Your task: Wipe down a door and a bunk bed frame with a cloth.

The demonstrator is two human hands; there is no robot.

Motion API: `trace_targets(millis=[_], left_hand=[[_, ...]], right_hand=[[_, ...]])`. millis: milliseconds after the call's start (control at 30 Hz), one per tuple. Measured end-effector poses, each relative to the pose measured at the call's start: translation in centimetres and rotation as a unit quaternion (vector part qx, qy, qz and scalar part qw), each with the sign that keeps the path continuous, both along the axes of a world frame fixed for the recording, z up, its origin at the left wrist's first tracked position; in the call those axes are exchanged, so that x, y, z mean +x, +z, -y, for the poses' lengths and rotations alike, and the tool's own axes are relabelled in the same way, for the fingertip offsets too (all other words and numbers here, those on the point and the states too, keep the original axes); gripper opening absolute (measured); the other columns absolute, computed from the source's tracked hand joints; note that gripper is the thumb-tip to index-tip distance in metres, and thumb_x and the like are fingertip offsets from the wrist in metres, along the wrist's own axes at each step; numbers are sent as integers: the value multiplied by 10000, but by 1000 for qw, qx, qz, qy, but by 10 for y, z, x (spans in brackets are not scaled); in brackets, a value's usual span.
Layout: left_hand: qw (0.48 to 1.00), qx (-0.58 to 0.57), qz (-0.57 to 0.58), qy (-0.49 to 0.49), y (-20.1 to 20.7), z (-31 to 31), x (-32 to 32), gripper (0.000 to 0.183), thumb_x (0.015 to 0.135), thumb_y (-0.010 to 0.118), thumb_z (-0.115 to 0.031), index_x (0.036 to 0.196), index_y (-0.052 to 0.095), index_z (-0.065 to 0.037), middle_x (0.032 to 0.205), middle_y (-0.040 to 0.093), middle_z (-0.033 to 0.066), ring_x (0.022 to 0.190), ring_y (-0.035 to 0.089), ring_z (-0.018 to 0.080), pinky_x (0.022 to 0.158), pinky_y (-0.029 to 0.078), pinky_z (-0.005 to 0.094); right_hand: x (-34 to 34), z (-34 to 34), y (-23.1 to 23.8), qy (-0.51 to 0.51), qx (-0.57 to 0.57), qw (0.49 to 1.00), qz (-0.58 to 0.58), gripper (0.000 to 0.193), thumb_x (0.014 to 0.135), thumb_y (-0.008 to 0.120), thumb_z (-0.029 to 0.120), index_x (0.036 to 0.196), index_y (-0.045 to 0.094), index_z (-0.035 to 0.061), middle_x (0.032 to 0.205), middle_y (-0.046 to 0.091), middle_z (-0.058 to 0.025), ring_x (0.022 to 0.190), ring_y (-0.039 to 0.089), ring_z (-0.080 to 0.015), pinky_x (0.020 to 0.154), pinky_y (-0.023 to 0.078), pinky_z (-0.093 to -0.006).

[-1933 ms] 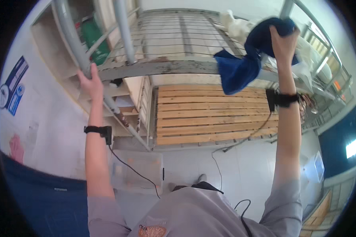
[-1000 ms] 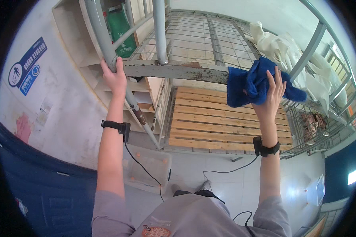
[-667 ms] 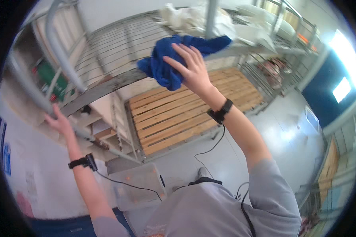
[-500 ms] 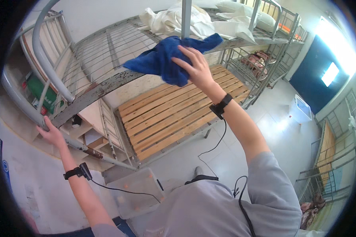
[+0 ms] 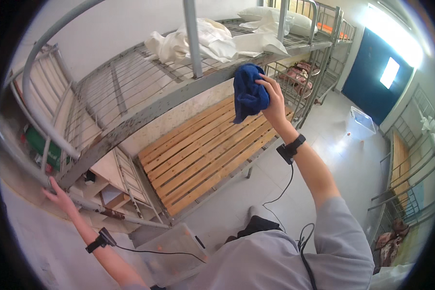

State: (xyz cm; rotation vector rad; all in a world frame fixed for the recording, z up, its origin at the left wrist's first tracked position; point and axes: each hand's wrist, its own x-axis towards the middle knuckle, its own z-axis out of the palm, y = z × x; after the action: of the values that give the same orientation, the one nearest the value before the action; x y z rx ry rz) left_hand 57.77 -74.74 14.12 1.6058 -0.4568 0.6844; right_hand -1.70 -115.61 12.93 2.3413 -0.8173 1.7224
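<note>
A dark blue cloth (image 5: pixel 249 92) is bunched in my right hand (image 5: pixel 274 104), pressed to the outer side rail (image 5: pixel 169 99) of the upper bunk, to the right of an upright post (image 5: pixel 192 38). One end of the cloth hangs below the rail. The rail's grey paint is chipped and rusty. At the far left, my left hand (image 5: pixel 62 199) holds the bunk's corner tubing (image 5: pixel 26 151), where the end frame meets the side rail; part of its grip is hidden. Both wrists wear black straps with cables.
White bedding (image 5: pixel 193 41) and a pillow (image 5: pixel 275 21) lie on the upper bunk's wire mesh. Below is a slatted wooden bed base (image 5: pixel 208 154). Clear plastic bins (image 5: pixel 179 253) stand on the floor. A blue door (image 5: pixel 372 72) is at the back right, with another bunk (image 5: pixel 398 179) along the right.
My right hand has moved the cloth rightward along the rail, past the upright post, and the cloth is more bunched. My left hand stays at the bunk corner. The view has shifted slightly.
</note>
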Motion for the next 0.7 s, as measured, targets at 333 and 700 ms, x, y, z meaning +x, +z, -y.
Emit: trace_targets(millis=[333, 700], left_hand=[[867, 139, 409, -250, 93, 158, -310, 371, 881, 465, -81, 1181, 570, 110, 1210, 603, 218, 1122, 572, 326, 1000, 427, 416], [658, 447, 393, -461, 125, 464, -477, 387, 1007, 472, -253, 1307, 576, -32, 1435, 504, 145, 1277, 508, 313, 1081, 385, 368]], right_hand=[[94, 13, 35, 196, -162, 963, -90, 478, 773, 698, 152, 1235, 615, 245, 1440, 499, -11, 1297, 485, -278, 1121, 312, -517], [-34, 145, -22, 92, -142, 984, -64, 314, 754, 623, 158, 1051, 714, 202, 1273, 626, 38, 1184, 536, -198, 984, 345, -407]])
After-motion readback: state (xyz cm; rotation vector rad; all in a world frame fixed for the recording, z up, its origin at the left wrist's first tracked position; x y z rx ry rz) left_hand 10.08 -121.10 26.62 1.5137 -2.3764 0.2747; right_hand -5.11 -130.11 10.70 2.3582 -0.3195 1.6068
